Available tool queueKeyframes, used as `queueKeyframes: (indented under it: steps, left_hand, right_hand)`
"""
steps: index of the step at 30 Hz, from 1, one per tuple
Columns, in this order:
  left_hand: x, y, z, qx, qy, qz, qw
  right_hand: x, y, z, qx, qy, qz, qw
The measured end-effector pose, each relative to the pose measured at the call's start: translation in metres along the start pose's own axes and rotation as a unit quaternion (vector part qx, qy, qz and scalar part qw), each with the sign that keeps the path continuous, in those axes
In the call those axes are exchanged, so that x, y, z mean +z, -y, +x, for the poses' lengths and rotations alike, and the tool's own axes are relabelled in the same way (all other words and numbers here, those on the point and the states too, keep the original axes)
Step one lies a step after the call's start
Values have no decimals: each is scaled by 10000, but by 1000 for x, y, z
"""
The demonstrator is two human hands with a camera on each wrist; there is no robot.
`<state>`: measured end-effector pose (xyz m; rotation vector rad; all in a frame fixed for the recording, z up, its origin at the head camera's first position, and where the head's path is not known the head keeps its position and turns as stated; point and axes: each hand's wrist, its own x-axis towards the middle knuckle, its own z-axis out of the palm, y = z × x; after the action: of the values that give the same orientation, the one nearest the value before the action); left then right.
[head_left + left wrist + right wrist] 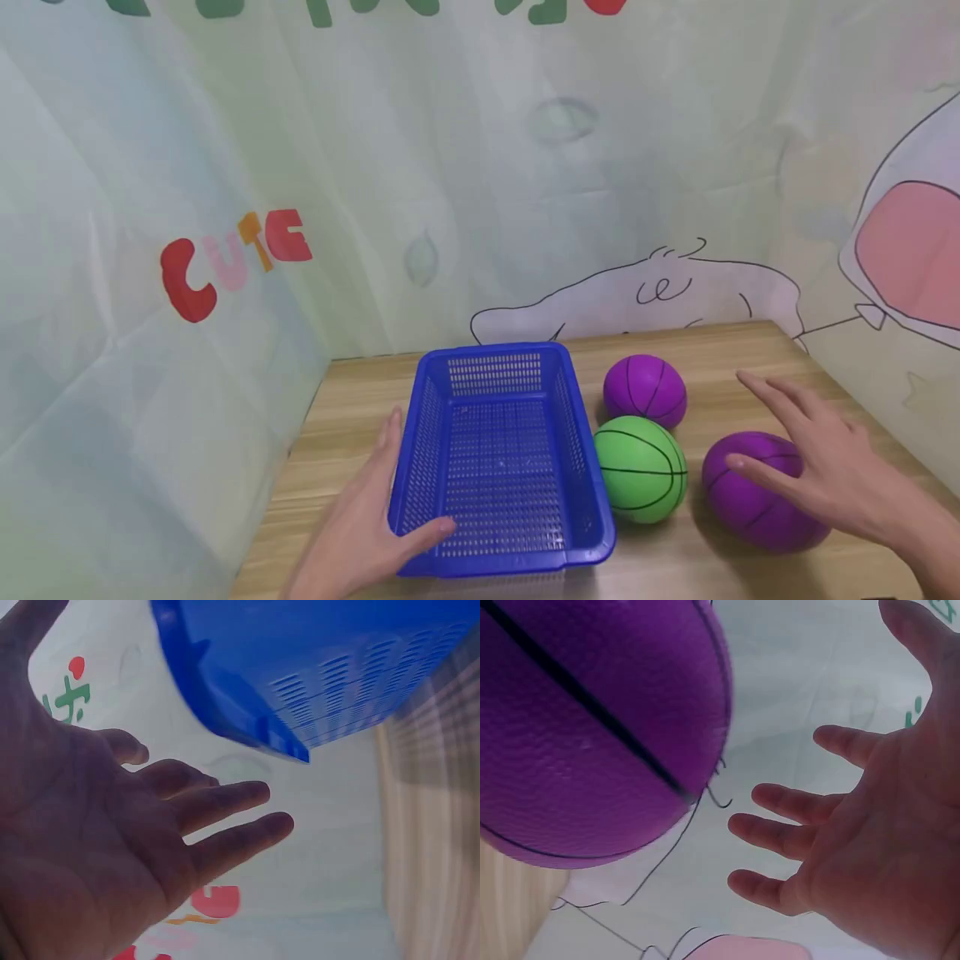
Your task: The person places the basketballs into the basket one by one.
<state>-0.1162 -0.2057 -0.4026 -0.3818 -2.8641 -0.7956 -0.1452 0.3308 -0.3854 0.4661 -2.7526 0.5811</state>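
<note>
A blue plastic basket point(498, 467) with perforated walls stands on the wooden table with nothing in it. Beside its left wall is my left hand point(360, 508), fingers extended, thumb over the near-left corner; the left wrist view shows a gap between the palm and the basket point(300, 682). My right hand point(832, 458) is spread above and to the right of the nearest purple ball point(757, 500). In the right wrist view the fingers are apart from that purple ball point(592, 735). A green ball point(641, 471) lies against or very near the basket's right wall.
Behind the green ball sits a second purple ball point(645, 390). The wooden table point(360, 392) ends at a printed cloth backdrop point(375, 167), which also hangs along the left and right sides.
</note>
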Motion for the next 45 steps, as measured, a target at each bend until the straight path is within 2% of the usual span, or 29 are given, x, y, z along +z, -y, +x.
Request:
queueKeyframes:
  steps: [4,7,13,17,20,23,29,36,41,45]
  left_hand:
    - [4,7,-6,-251,84,-447,9986]
    - [5,10,-8,-581,207,-733,9954]
    - [12,15,-12,-992,355,-1507,9830]
    - [22,17,-11,-795,327,-1900,9780]
    - [28,20,-9,-454,291,-1937,9796]
    - [32,22,-7,-359,303,-1926,9801]
    - [34,23,-11,-511,395,-1951,9787]
    - [41,28,-15,-575,610,-2516,9642]
    - [42,29,-16,-661,593,-2564,9625]
    - [42,28,-18,-757,618,-2692,9581]
  right_hand:
    - [3,-6,-3,-8,-29,162,9999]
    - [6,-10,-5,19,8,281,9996]
    - [11,-20,-16,155,122,540,9983]
    - [14,-29,-23,256,102,622,9977]
    - [17,-34,-26,260,60,642,9976]
    - [21,-39,-29,258,22,597,9979]
    - [32,-47,-34,242,-74,575,9980]
    - [48,-54,-41,197,17,671,9976]
    - [54,-57,-44,342,99,656,9972]
    - [56,-58,-43,409,63,700,9967]
